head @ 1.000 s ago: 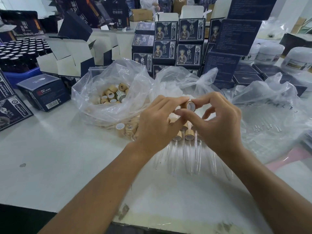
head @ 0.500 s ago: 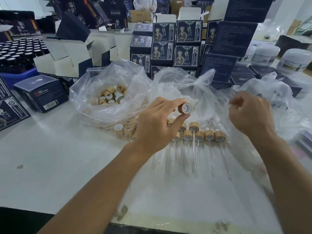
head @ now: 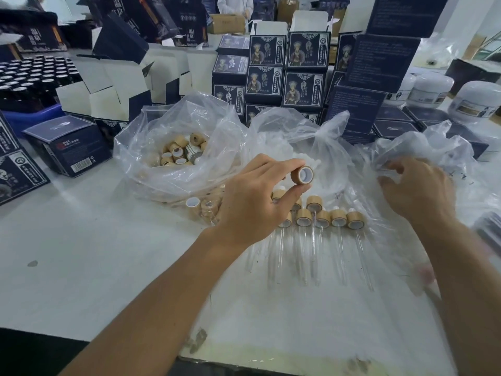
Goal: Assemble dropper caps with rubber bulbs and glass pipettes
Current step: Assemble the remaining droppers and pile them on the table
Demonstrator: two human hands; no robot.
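A short double row of finished droppers (head: 317, 221), each a tan wood-grain collar with a clear glass pipette pointing toward the person, lies on the white table (head: 95, 267) just below and in front of the left hand's grip, so several units look done. Much seems left: the crumpled clear plastic bag of loose tan caps (head: 176, 156), up and to the left of that grip, holds many more, and a few spill out beside the wrist. The left hand (head: 252, 204) pinches one tan wood-grain cylindrical cap (head: 302, 175) between thumb and forefinger, its white-lined open mouth turned toward the camera; whether a bulb already sits in it cannot be told, though no pipette hangs from it. Behind this held cap sits a second clear bag with small white pieces (head: 298, 156), probably the rubber bulbs. The right hand (head: 417, 191), well to the right of the held cap, has its fingers curled into the rumpled clear plastic of a third bag (head: 433, 150); it appears to grip the film itself, perhaps reaching for a pipette, but none is visible in its fingers.
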